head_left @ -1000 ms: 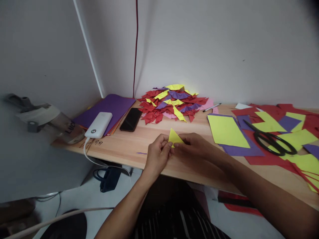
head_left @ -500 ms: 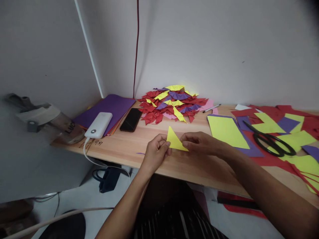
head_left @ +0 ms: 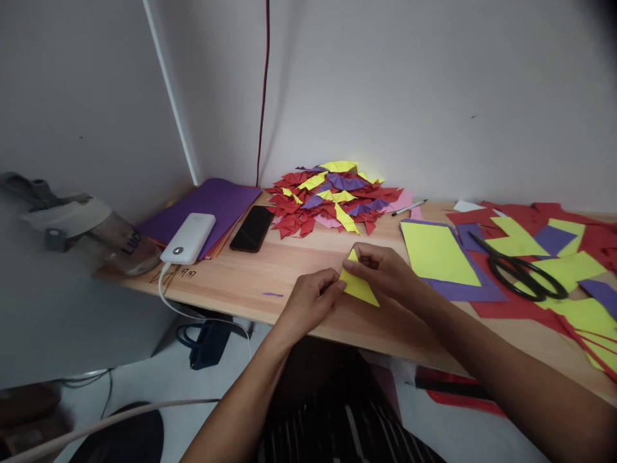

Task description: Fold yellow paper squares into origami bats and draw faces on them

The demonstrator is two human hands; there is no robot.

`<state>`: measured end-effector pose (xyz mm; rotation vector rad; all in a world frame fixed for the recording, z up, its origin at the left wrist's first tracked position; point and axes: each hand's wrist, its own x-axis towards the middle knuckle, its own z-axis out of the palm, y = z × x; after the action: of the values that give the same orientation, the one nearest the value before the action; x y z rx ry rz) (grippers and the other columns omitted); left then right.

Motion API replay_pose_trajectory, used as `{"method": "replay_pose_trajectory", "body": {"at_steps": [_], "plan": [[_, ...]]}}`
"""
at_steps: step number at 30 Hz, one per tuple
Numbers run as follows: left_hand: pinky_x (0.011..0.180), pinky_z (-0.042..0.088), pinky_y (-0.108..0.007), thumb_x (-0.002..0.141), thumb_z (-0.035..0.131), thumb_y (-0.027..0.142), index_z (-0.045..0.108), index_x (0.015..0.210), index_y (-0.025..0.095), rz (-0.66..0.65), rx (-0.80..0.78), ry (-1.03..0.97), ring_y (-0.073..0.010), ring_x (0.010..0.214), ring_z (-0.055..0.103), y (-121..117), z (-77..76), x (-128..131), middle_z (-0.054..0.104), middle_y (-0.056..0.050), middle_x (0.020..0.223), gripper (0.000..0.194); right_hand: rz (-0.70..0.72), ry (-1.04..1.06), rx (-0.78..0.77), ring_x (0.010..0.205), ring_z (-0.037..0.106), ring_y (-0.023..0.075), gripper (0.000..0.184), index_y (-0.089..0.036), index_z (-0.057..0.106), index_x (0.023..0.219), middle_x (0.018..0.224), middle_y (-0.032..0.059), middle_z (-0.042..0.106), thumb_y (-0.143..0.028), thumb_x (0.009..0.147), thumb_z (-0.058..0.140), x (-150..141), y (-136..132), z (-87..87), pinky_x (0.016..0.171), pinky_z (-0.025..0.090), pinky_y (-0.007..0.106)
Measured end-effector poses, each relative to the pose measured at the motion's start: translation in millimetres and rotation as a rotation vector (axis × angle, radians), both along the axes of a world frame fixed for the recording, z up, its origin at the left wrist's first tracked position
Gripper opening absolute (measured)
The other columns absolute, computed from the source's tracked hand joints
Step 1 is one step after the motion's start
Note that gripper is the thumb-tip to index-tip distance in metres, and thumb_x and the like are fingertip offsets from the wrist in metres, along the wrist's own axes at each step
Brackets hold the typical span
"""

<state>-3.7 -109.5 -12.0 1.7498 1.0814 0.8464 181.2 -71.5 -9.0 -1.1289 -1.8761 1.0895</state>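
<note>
Along the grey wall (head_left: 385,96), one wooden worktop (head_left: 270,260). Biggest spread on it: red, yellow and purple cut paper (head_left: 576,263), loose and overlapping at the right end. Next, mid-back by the wall, heap of folded paper shapes (head_left: 340,197), mostly red, some yellow and purple. Purple sheets (head_left: 216,199) stacked at the left rear, orange and red edges showing beneath. Clear bottle (head_left: 116,238), grey lid, left end. Flat yellow sheet (head_left: 441,254) lies on purple paper (head_left: 486,290), right of the heap. Black-handled scissors (head_left: 507,260) sit on the cut paper, blades pointing up-left.

Left hand (head_left: 308,301): fingers closed on the left side of the yellow triangle. Right hand (head_left: 388,270): fingers closed at its top tip. White power bank (head_left: 190,238) partly on the purple sheets, white cable (head_left: 180,310) plugged in and hanging over the front edge. Black phone (head_left: 251,229) just right of it. Yellow triangle (head_left: 360,291) is between both hands, over the worktop near the front edge; fold detail under the fingers hidden. Smallest: pen (head_left: 409,208) right of the heap, purple sliver (head_left: 273,294) left of the left hand.
</note>
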Motion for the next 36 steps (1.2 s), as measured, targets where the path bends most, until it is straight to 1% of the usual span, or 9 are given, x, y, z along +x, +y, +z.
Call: {"method": "replay_pose_trajectory", "body": {"at_steps": [4,9,14,17,20,25,30,33,36], "plan": [[0.057,0.033,-0.021,0.09,0.045,0.035,0.055,0.07,0.017,0.031,0.001,0.005,-0.0091,0.053,0.045,-0.2,-3.0,-0.7,0.05,0.005,0.055,0.029,-0.055,0.035,0.016,0.055,0.03,0.0086,0.04,-0.02,0.04,0.064,0.06,-0.0059,0.029,-0.048,0.083,0.059,-0.8,-1.1,1.6,0.049,0.023,0.024],[0.056,0.034,-0.02,0.09,0.046,0.036,0.054,0.068,0.017,0.027,-0.002,-0.015,-0.0091,0.055,0.047,-0.6,-2.1,1.3,0.056,0.003,0.06,0.031,-0.065,0.075,-0.04,0.054,0.032,0.0089,0.038,-0.02,0.042,0.065,0.06,-0.0061,0.032,-0.047,0.081,0.062,-3.1,-2.7,2.4,0.049,0.024,0.024],[0.054,0.035,-0.02,0.089,0.048,0.034,0.056,0.073,0.017,0.059,-0.038,-0.071,-0.0093,0.053,0.049,-0.8,-2.5,3.2,0.061,0.003,0.063,0.024,-0.026,0.1,-0.109,0.056,0.04,0.0098,0.036,-0.019,0.046,0.068,0.061,-0.005,0.042,-0.049,0.081,0.061,-8.3,-5.3,3.1,0.05,0.03,0.023],[0.055,0.037,-0.02,0.089,0.047,0.032,0.058,0.077,0.017,0.036,-0.069,-0.079,-0.0098,0.051,0.052,-1.0,-4.5,2.6,0.062,0.002,0.061,0.022,0.033,0.067,-0.155,0.058,0.046,0.0109,0.034,-0.019,0.05,0.072,0.063,-0.0039,0.049,-0.049,0.078,0.065,-10.2,-6.2,1.8,0.052,0.034,0.023],[0.055,0.038,-0.021,0.089,0.048,0.031,0.061,0.083,0.017,0.007,-0.068,-0.061,-0.0112,0.053,0.055,-1.2,-4.9,2.1,0.062,0.001,0.059,0.02,0.08,0.037,-0.141,0.061,0.051,0.0125,0.033,-0.019,0.053,0.075,0.066,-0.0023,0.055,-0.049,0.078,0.065,-9.9,-5.8,-0.8,0.054,0.037,0.024],[0.057,0.038,-0.021,0.089,0.047,0.03,0.058,0.071,0.017,0.033,-0.011,-0.003,-0.0114,0.054,0.054,-1.0,-1.9,1.5,0.062,0.002,0.057,0.024,-0.002,0.05,-0.104,0.058,0.049,0.0123,0.035,-0.018,0.056,0.071,0.062,-0.0021,0.054,-0.052,0.079,0.062,-7.1,-3.8,-1.3,0.052,0.035,0.024],[0.058,0.038,-0.021,0.088,0.048,0.03,0.056,0.065,0.017,0.049,0.0,0.02,-0.0108,0.055,0.054,-1.3,-2.7,0.4,0.063,0.002,0.057,0.028,-0.135,0.024,-0.047,0.051,0.038,0.0096,0.043,-0.018,0.048,0.059,0.053,-0.0042,0.043,-0.054,0.081,0.058,-3.3,-2.3,4.8,0.049,0.028,0.024],[0.055,0.038,-0.02,0.089,0.048,0.034,0.056,0.068,0.017,0.067,-0.048,-0.063,-0.0102,0.052,0.054,-0.5,-6.2,0.0,0.062,0.001,0.057,0.028,-0.165,0.015,-0.062,0.05,0.04,0.0102,0.047,-0.019,0.05,0.06,0.053,-0.0027,0.046,-0.057,0.086,0.049,-1.6,-1.9,7.5,0.049,0.03,0.025],[0.051,0.038,-0.02,0.089,0.049,0.037,0.056,0.073,0.016,0.13,-0.101,-0.221,-0.0091,0.048,0.052,1.6,-9.1,0.5,0.062,0.001,0.059,0.027,-0.082,-0.034,-0.068,0.053,0.044,0.0116,0.05,-0.018,0.054,0.063,0.057,-0.0007,0.052,-0.058,0.089,0.041,-1.9,-3.6,8.0,0.052,0.034,0.026]]}}
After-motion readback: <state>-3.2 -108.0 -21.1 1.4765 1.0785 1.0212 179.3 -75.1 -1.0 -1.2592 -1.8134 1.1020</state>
